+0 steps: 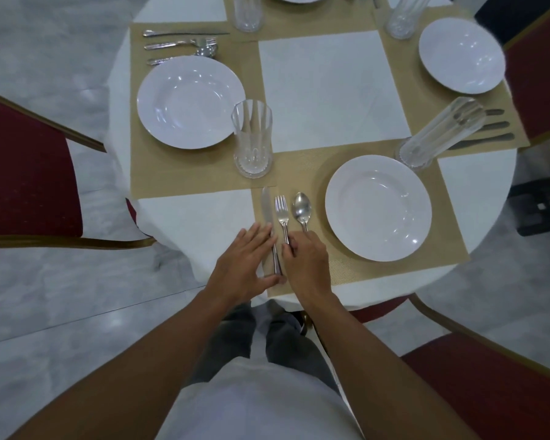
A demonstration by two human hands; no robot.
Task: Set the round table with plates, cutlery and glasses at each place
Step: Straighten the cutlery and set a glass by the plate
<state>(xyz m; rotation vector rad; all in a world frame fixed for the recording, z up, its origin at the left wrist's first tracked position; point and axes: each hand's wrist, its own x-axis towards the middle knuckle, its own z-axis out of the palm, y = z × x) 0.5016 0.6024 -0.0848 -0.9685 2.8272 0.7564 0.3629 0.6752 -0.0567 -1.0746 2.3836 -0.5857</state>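
On the near tan placemat lie a knife, a fork and a spoon side by side, left of a white plate. My left hand rests flat with straight fingers against the knife's handle. My right hand has its fingers curled over the fork's handle and covers the spoon's handle. A clear glass stands beyond the plate. The left place holds a plate, cutlery and a glass.
The round table has a white cloth. Red chairs with gold frames stand at the left, the right and the near right. Further places at the back have a plate and glasses.
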